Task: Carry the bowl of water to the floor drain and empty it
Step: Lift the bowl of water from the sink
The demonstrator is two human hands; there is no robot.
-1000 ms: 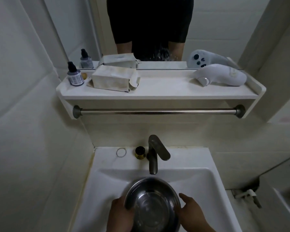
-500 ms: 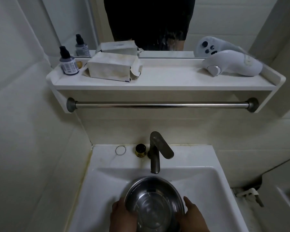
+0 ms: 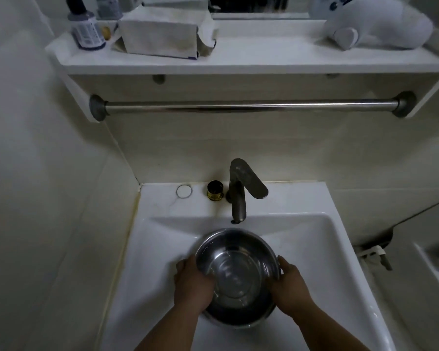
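A round steel bowl (image 3: 235,262) with clear water in it is inside the white sink basin (image 3: 312,239), just below the faucet spout. My left hand (image 3: 192,285) grips the bowl's left rim and side. My right hand (image 3: 290,287) grips its right rim and side. The bowl's near edge lies in shadow between my forearms. No floor drain is in view.
A grey faucet (image 3: 238,191) stands behind the bowl, with a small dark jar (image 3: 215,190) and a ring mark beside it. A metal towel bar (image 3: 249,106) hangs under a white shelf (image 3: 264,59) carrying bottles, a box and a white device. The wall is close at left.
The view has tilted down and moved closer to the sink. Both hands have closed further around the bowl's sides; the bowl stays under the faucet.
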